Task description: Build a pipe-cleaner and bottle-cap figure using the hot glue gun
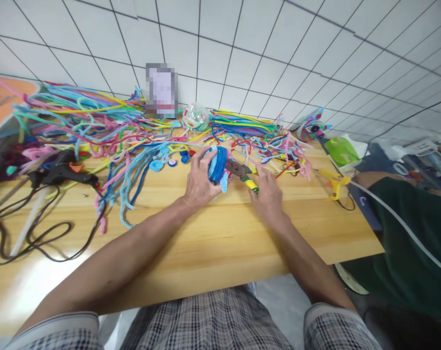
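Observation:
In my left hand (198, 177) is a rounded blue craft piece (218, 165) that looks wound from pipe cleaners, with a light-blue bit sticking out below it. My right hand (267, 194) grips pliers (250, 183) with yellow and green handles. Their dark jaws touch or overlap the right side of the blue piece; whether they bite on anything is too small to tell. Small coiled discs, one light blue (156, 166) and one dark blue (184, 156), lie left of my left hand.
Many loose pipe cleaners (129, 180) spread along the back. A black glue gun (63, 170) with a looped cord lies left, a yellow glue gun (335, 183) right. A clear ball (195, 116) stands by the tiled wall. Someone in dark green clothing (413, 233) sits at right.

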### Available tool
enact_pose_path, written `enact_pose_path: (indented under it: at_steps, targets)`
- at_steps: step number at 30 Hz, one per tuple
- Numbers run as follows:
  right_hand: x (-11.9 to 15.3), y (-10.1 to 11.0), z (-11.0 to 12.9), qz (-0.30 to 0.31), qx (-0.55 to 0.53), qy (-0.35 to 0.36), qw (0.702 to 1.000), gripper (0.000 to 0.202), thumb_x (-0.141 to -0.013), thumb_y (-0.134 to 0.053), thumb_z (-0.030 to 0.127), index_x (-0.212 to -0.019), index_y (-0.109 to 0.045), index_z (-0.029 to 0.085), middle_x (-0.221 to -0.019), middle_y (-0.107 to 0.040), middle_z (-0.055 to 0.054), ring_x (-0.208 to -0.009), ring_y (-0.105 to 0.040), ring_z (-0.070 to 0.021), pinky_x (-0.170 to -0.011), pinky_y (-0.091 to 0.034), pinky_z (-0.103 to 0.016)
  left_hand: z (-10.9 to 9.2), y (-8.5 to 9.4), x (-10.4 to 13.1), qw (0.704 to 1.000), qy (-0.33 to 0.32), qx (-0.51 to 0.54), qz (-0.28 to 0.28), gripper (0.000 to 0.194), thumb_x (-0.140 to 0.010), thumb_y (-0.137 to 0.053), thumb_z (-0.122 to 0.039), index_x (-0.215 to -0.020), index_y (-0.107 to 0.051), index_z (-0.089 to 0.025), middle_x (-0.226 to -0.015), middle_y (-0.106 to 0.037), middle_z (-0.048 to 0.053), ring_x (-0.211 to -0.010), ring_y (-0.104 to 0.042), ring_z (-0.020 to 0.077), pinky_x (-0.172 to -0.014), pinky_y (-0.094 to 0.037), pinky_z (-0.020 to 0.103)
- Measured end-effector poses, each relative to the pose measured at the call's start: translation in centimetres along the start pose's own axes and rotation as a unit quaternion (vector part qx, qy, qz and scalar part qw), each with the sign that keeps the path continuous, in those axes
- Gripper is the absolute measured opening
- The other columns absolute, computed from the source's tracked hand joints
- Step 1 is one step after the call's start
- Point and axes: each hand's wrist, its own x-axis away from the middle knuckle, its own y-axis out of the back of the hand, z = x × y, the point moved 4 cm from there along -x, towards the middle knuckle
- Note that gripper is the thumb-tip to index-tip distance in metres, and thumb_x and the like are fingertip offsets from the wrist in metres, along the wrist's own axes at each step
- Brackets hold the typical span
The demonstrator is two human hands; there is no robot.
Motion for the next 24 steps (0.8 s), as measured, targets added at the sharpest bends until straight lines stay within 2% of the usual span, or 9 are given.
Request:
enact_pose_path:
  at_steps: [10, 17, 24]
  targets:
    - [0.4, 0.2, 0.5, -0.016, 0.001, -0.004, 1.000, 0.070, -0.093, -0.060, 0.020, -0.161, -0.044, 0.022, -0.147, -0.063, -0.021, -0.136, -0.060, -0.0383, -0.108, -0.058, -0.057, -0.1, 0.2, 0.1, 1.000, -0.026, -0.010, 0.014, 0.092, -0.087, -0.083, -0.061, -0.157, -0.033, -0.031, -0.157, -0.045, 0.018, -0.151, -0.048, 0.0384, -0.122, -0.047, 0.062]
    - [0.5, 0.2, 0.6, -0.032, 0.027, -0.001, 0.999, 0.060, -0.096, -0.060, 0.021, -0.155, -0.050, 0.022, -0.139, -0.068, -0.019, -0.127, -0.064, -0.0366, -0.096, -0.063, -0.051, -0.4, 0.4, 0.0, 0.999, -0.037, -0.017, 0.017, 0.093, -0.086, -0.084, -0.063, -0.158, -0.032, -0.034, -0.157, -0.045, 0.018, -0.150, -0.049, 0.0386, -0.121, -0.047, 0.063]
    - [0.5, 0.6, 0.9, -0.016, 0.037, -0.017, 0.999, 0.049, -0.095, -0.063, 0.021, -0.144, -0.058, 0.022, -0.130, -0.070, -0.017, -0.119, -0.067, -0.0351, -0.084, -0.061, -0.044, -1.1, 0.7, -0.1, 0.998, -0.064, -0.019, 0.006, 0.087, -0.089, -0.083, -0.059, -0.156, -0.033, -0.034, -0.154, -0.045, 0.018, -0.147, -0.052, 0.0366, -0.120, -0.050, 0.061]
